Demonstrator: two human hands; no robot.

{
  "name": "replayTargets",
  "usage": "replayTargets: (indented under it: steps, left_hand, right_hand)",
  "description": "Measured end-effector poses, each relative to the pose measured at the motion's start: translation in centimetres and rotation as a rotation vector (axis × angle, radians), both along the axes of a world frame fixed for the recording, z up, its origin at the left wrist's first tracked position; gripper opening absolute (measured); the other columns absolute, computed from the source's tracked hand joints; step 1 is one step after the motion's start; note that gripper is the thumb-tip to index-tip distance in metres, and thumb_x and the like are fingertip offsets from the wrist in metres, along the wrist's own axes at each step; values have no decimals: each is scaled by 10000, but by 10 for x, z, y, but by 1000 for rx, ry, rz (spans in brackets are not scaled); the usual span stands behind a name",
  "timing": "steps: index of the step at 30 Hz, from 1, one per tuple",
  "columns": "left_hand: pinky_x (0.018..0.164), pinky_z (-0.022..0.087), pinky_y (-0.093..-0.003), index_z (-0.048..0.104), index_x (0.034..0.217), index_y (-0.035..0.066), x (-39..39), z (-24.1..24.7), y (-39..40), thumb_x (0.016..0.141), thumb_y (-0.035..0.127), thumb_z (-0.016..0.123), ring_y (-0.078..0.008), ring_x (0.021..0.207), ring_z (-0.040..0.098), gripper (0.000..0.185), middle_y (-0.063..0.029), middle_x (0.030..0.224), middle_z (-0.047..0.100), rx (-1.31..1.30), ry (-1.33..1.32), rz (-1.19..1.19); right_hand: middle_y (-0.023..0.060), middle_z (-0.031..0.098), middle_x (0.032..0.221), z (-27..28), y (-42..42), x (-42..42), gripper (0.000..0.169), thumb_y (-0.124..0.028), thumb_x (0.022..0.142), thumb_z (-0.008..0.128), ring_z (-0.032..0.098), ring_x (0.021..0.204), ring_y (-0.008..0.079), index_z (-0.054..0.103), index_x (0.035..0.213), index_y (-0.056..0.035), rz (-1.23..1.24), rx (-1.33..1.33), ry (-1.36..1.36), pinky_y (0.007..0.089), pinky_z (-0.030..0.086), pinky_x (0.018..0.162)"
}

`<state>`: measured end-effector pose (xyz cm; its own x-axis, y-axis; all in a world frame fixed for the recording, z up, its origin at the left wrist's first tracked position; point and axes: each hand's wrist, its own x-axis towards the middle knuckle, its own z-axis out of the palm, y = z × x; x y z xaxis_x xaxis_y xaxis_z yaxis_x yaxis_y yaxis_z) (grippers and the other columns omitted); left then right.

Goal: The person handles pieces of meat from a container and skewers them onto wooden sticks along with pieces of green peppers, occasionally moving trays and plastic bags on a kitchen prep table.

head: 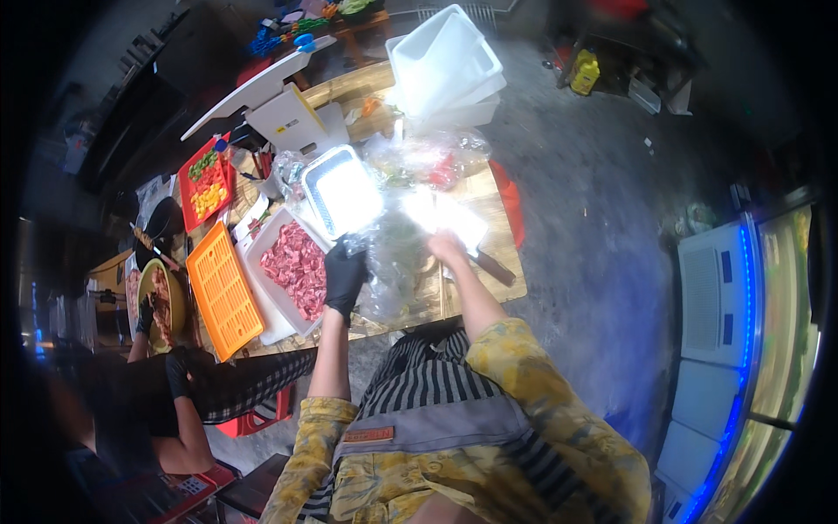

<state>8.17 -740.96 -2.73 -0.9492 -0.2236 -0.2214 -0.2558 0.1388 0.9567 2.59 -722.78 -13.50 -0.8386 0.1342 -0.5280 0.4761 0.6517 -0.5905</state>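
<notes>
My left hand (pixel 346 274), in a black glove, grips the edge of a clear plastic bag (pixel 393 262) beside the tub of meat. My bare right hand (pixel 446 247) is at the bag's right side, near the glare; whether its fingers hold the film cannot be told. A cleaver with a wooden handle (pixel 495 268) lies to the right of that hand, its blade bright with glare. Left of my glove, a white plastic tub holds diced raw meat (pixel 296 265). Just beyond the glove a white rectangular basket (pixel 344 190) shines with glare.
An orange slotted tray (pixel 224 291) and a red tray of chopped peppers (pixel 207 183) lie at left. White plastic tubs (pixel 445 62) are stacked at the far edge. At lower left sits a person with black gloves, one hand at a yellow bowl (pixel 162 304) of meat.
</notes>
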Motion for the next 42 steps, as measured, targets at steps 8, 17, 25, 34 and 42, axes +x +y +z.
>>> replayTargets:
  steps: [8, 17, 25, 34, 42]
  left_hand:
    - [595, 481, -308, 524, 1091, -4, 21, -23, 62, 818, 235, 592, -198, 655, 589, 369, -142, 832, 609, -64, -12, -396]
    - [876, 424, -361, 331, 1291, -38, 66, -70, 100, 769, 439, 607, -320, 1095, 479, 759, -243, 1265, 401, -482, 135, -754]
    - [896, 415, -397, 390, 1257, 14, 78, -45, 85, 825, 361, 503, -361, 1026, 529, 565, -259, 1322, 334, -583, 47, -934]
    - [830, 452, -358, 637, 918, 60, 63, -51, 59, 797, 173, 577, -289, 977, 561, 177, -155, 1104, 563, -445, 294, -544]
    - [901, 422, -354, 609, 1063, 81, -47, -47, -2, 708, 39, 521, -302, 998, 549, 368, -152, 1107, 578, -578, 242, -808]
  right_hand:
    - [251, 592, 970, -22, 36, -8, 361, -278, 784, 513, 570, 936, 380, 608, 943, 31, -48, 33, 180, 434, 444, 811]
    - [226, 598, 687, -59, 81, -18, 201, -175, 667, 572, 606, 653, 338, 625, 714, 12, 113, 57, 414, 410, 461, 620]
    - [205, 628, 871, -19, 53, -38, 187, -172, 712, 601, 611, 847, 325, 644, 818, -24, 394, 154, 155, 400, 475, 765]
    - [239, 613, 847, 1, 60, -13, 269, -233, 825, 527, 605, 817, 374, 593, 862, 26, 559, 413, 410, 463, 471, 721]
    - [235, 613, 752, -24, 47, -13, 290, -241, 813, 516, 612, 722, 386, 641, 751, 13, 636, 368, 432, 466, 486, 654]
